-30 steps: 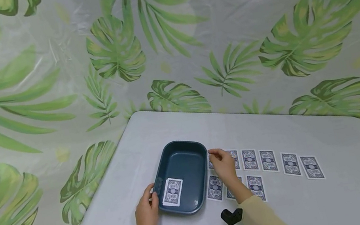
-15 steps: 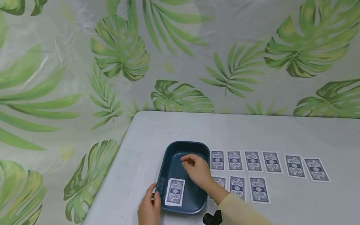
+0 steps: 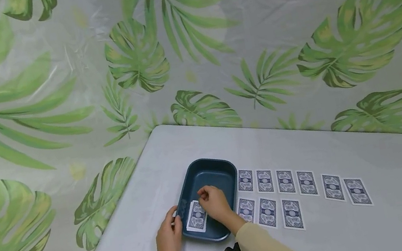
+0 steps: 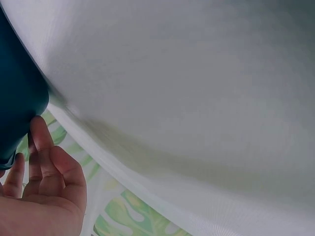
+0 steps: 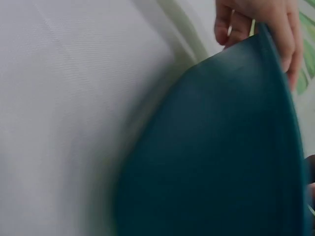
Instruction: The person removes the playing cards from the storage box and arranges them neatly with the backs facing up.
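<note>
My left hand grips the near left edge of a dark teal tray, thumb at the rim. In the left wrist view its fingers lie against the tray's outer side. Inside the tray, toward its near left corner, a stack of playing cards lies back up. My right hand is over the tray with fingers curled, fingertips right at the stack's far right corner. Whether they pinch a card I cannot tell. The tray's wall fills much of the right wrist view and hides most of that hand.
Right of the tray, playing cards lie face down in two rows. The far row holds several cards; the near row holds three. White cloth covers the table, and a leaf-patterned sheet hangs behind it.
My right hand has moved left from the far row's leftmost card into the tray, then nearer to the stack. That leftmost card now shows uncovered. My left hand stays on the tray.
</note>
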The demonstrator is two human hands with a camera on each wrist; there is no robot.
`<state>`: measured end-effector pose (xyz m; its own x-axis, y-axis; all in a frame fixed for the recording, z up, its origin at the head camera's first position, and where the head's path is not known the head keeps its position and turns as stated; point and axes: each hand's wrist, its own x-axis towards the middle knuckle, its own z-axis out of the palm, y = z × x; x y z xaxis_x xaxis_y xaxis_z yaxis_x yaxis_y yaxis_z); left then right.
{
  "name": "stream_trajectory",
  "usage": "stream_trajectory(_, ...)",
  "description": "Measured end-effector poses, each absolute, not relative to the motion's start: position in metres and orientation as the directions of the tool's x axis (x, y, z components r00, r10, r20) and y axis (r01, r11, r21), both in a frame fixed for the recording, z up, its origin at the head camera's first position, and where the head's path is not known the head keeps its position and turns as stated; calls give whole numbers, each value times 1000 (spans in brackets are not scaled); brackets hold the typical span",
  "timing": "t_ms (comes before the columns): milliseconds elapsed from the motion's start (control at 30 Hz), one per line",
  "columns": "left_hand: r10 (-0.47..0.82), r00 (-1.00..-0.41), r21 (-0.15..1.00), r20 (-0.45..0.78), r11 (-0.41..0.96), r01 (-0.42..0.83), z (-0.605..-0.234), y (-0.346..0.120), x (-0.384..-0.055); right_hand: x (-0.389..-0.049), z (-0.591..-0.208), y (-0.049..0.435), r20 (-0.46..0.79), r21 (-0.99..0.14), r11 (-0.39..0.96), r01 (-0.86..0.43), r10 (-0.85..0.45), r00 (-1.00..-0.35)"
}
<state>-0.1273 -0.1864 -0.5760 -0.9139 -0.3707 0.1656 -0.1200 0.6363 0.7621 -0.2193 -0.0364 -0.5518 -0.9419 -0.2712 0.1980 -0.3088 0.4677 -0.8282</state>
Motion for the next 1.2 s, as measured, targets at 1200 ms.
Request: stream_trajectory(1200, -363, -910, 755, 198, 649, -95, -576, -186, -126, -220, -567, -39, -55, -704, 698, -135, -243, -968)
